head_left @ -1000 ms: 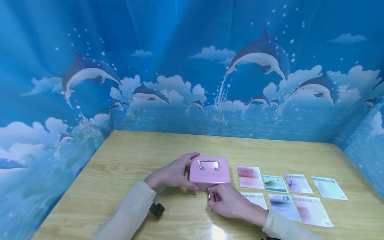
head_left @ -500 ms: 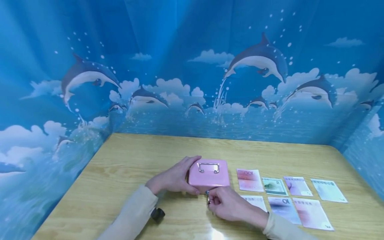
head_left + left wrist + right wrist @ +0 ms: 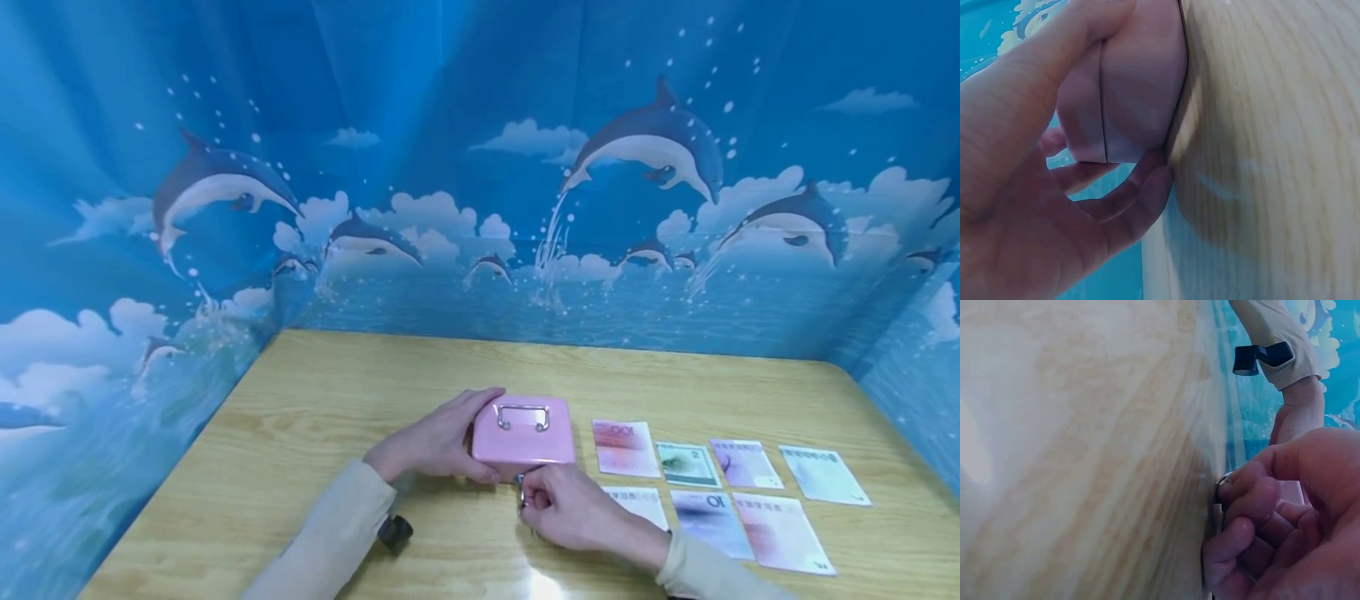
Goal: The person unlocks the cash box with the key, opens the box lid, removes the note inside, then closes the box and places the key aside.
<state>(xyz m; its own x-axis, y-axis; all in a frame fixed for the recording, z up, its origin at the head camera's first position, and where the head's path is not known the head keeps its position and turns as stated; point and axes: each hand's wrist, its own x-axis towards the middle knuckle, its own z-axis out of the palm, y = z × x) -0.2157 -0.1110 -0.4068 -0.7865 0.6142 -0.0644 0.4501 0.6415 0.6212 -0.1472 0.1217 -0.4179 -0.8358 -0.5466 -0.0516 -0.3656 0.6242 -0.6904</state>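
A pink metal cash box (image 3: 522, 435) with a wire handle on its lid stands on the table, lid down. My left hand (image 3: 437, 440) grips its left side, thumb at the front and fingers around the back corner. In the left wrist view, the same hand's fingers curl beside the box wall (image 3: 1138, 94), where the lid seam shows. At the box's front, my right hand (image 3: 566, 507) pinches a small key on a metal ring (image 3: 1225, 480). The key's blade and the lock are hidden by the fingers.
Several banknotes lie in two rows to the right, among them a red 100 note (image 3: 626, 448) and a blue 10 note (image 3: 710, 523). One note (image 3: 637, 504) is partly behind the right hand. A dolphin-print curtain (image 3: 450, 167) borders the wooden table (image 3: 352, 375).
The whole scene shifts slightly in the head view as the camera tilts. Both hands keep their places on the box and the key, with no other clear change.
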